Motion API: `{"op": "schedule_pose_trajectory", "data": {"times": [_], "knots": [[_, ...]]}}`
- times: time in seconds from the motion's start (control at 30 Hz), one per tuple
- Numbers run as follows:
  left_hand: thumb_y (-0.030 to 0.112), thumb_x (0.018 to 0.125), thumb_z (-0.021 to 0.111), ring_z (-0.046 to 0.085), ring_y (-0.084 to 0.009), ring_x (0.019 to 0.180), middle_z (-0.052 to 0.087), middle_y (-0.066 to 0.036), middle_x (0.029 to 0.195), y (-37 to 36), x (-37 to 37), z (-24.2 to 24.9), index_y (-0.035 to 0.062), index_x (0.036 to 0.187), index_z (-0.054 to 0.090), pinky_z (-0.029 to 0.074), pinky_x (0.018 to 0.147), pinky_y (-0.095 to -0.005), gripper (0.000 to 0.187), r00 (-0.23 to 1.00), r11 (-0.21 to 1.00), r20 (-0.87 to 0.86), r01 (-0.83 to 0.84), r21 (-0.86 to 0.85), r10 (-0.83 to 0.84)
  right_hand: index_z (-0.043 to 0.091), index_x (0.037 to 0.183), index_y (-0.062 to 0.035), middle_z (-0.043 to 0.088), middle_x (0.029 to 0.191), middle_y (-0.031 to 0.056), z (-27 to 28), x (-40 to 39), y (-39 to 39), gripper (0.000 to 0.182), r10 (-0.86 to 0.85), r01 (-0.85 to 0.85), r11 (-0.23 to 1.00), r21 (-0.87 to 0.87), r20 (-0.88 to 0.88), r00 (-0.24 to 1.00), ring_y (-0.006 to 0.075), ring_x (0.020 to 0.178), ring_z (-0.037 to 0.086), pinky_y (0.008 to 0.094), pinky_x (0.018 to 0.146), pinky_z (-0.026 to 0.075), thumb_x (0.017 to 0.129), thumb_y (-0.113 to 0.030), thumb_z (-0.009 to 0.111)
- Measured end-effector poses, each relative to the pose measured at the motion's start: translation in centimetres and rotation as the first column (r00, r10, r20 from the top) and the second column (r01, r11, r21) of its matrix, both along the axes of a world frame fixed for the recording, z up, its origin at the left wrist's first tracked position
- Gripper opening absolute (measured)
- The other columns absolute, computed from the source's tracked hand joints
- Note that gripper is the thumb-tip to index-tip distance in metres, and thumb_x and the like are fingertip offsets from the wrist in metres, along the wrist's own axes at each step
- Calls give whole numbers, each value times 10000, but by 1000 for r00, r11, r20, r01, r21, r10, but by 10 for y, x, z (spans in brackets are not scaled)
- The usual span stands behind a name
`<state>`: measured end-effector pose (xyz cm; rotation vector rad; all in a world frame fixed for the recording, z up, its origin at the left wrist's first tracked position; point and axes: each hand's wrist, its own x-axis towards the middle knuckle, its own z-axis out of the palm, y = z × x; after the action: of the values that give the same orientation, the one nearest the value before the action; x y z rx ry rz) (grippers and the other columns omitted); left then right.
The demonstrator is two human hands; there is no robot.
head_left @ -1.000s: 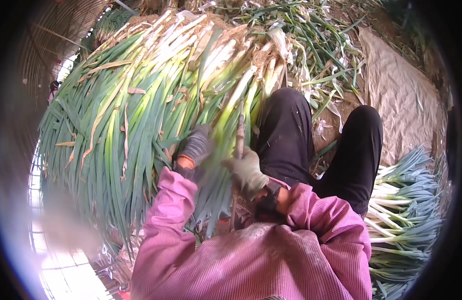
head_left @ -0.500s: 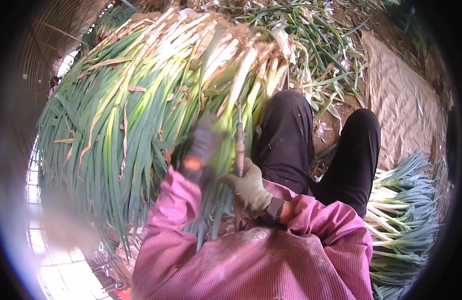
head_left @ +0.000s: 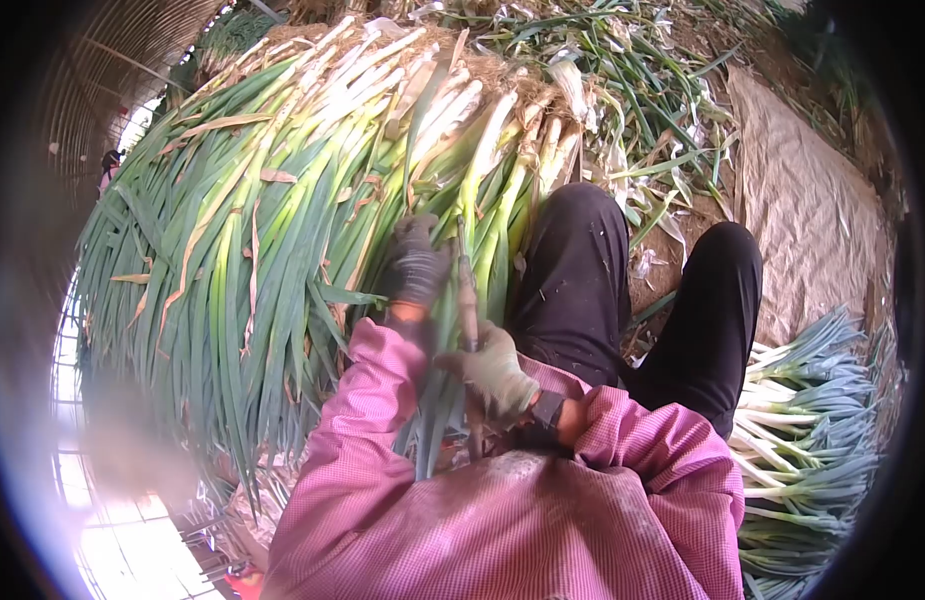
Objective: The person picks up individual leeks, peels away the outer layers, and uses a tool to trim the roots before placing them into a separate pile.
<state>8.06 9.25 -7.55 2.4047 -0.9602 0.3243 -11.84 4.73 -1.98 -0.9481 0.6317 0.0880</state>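
Long green onions lie in a thick heap in front of me, roots at the far side and leaves hanging toward me. My left hand, in a dark glove, is curled over the green stalks at the heap's right part; what lies under its fingers is partly hidden. Close beside it, my right hand in a pale glove is closed around a long, thin rod-like tool with a worn brown shaft. The tool stands almost upright in view, its narrow tip against the stalks and its lower end near my body.
Cleaned green onions lie in a pile at the lower right. Peeled leaves and scraps cover the ground beyond my knees. A brown cloth sheet is spread at the right. Another person shows small at the far left.
My left hand has moved up and slightly right along the stalks. The tool's upper end has tilted a little left and lower, with my right hand nearly in place.
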Motion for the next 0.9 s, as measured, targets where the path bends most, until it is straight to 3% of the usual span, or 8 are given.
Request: {"op": "schedule_pose_trajectory", "data": {"times": [0.1,0.2,0.3,0.43,0.5,0.73,0.83,0.9], "knots": [[239,760,724,616,-392,1016,638,-257,1070,-6,1,7,-11,1080,625,485,901,-420,419,980,981,-164,-83,177,112,551,1066,26,625,888,114,6,-1,-2,345,-25,25,998,-50,-7,1000,209,762,614,349,681,503,793,-89,729],[281,767,722,617,-403,1012,624,-277,1106,-12,19,13,-26,1098,617,495,875,-431,464,971,971,-238,72,229,-16,547,1078,34,628,899,116,20,-9,-5,346,91,-102,987,-121,-93,992,207,782,615,346,701,500,798,-73,719],[265,760,727,631,-411,965,636,-281,1056,-36,-8,61,-37,1122,605,509,842,-442,487,962,866,-229,-12,500,146,540,1092,40,624,900,116,14,-3,-10,368,-63,63,998,-14,-25,998,203,783,609,344,704,498,788,-56,722],[277,714,748,653,-394,861,654,-235,882,-39,-26,54,5,952,578,523,776,-464,399,999,878,-44,0,479,24,536,1101,44,619,910,111,2,-9,-6,387,-118,118,993,-23,3,993,198,797,602,337,712,495,774,-39,727],[263,735,733,644,-399,834,644,-233,876,-32,-33,54,21,956,562,522,734,-455,370,995,877,-96,30,480,18,536,1103,44,615,917,109,4,-9,-10,386,-84,84,993,-82,6,996,194,805,599,333,715,493,774,-30,724],[162,749,712,622,-425,892,634,-239,951,33,-61,39,8,1060,567,510,758,-466,376,980,892,-182,152,425,-80,544,1094,44,616,897,108,-1,-4,-13,395,-231,226,967,119,25,973,203,788,601,333,714,495,770,-60,745],[151,747,708,627,-416,866,637,-225,925,29,-69,51,23,1085,568,512,729,-459,388,930,846,-344,80,528,127,552,1079,43,624,897,116,18,-19,-12,371,42,-51,992,-120,-74,996,210,790,607,336,722,501,777,-62,741],[223,784,700,633,-395,780,640,-199,862,46,-66,21,45,1044,579,512,661,-442,337,983,860,-181,129,494,-44,556,1064,38,633,902,118,-2,-12,-2,357,-36,36,996,-77,7,999,213,788,612,335,732,505,779,-70,740]]}}
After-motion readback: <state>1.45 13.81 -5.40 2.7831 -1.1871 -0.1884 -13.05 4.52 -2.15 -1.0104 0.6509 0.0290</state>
